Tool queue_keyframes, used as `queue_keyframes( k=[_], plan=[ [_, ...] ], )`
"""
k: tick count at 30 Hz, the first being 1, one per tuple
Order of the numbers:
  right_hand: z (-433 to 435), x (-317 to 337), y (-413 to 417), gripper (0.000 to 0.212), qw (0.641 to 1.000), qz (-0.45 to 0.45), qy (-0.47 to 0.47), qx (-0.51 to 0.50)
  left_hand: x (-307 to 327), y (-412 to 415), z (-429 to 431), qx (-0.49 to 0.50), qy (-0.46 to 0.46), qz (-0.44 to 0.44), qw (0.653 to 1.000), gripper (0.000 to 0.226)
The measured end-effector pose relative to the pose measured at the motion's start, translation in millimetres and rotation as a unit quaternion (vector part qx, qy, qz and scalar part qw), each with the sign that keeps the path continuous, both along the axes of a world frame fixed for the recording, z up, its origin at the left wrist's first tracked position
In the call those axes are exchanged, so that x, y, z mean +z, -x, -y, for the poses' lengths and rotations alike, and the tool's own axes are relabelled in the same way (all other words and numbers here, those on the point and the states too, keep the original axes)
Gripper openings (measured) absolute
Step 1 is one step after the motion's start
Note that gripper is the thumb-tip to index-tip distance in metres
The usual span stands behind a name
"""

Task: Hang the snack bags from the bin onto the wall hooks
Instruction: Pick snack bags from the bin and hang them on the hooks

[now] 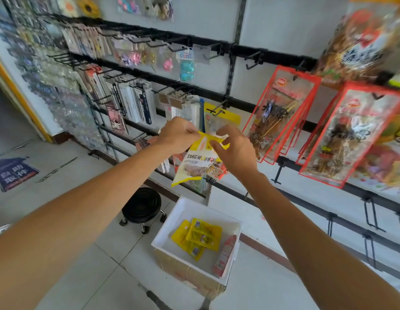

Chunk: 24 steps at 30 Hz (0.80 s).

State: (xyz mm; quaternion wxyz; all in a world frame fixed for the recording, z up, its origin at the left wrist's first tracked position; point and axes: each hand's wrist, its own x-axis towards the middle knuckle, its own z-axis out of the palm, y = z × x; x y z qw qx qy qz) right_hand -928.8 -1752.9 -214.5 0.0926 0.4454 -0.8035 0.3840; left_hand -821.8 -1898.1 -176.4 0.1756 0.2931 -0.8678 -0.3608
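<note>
A yellow snack bag [193, 165] hangs in the air in front of the wall rack, held by its top edge. My left hand [177, 135] pinches the left top corner, and my right hand [236, 151] pinches the right side of the top. Just above and behind them, a black wall hook [217, 110] carries another yellow bag [225, 120]. Down on the floor stands a white bin [172, 227] with a few yellow bags [203, 234] and a red packet [225, 253] inside.
Red-edged snack packs [281, 117] hang to the right of the hook. Phone accessories and trinkets [131, 101] fill the hooks to the left. A black wheeled stool [142, 205] stands left of the bin. Bare black hooks [371, 211] stick out low on the right.
</note>
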Motion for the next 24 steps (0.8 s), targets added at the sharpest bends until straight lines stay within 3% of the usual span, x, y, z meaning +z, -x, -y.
queue_keyframes(
  k=[8, 15, 19, 24],
  plan=[
    [-21.3, 14.6, 22.4, 0.039, 1.0, 0.007, -0.023, 0.008, 20.1, -8.9, 6.2, -0.121, 0.002, -0.095, 0.988, 0.009],
    [-41.9, 44.6, 17.1, 0.01, 0.999, 0.004, 0.016, 0.029, 34.3, -7.8, -10.9, -0.139, 0.0, -0.163, 0.977, 0.01],
    [-68.3, 64.4, 15.2, 0.011, 0.999, -0.004, 0.036, 0.014, 46.2, 3.1, -29.9, -0.134, 0.011, -0.23, 0.964, 0.01],
    [-111.9, 100.8, 24.5, 0.014, 0.998, -0.046, 0.047, -0.019, 69.1, 26.9, -64.3, -0.162, 0.027, -0.249, 0.954, 0.015]
  ],
)
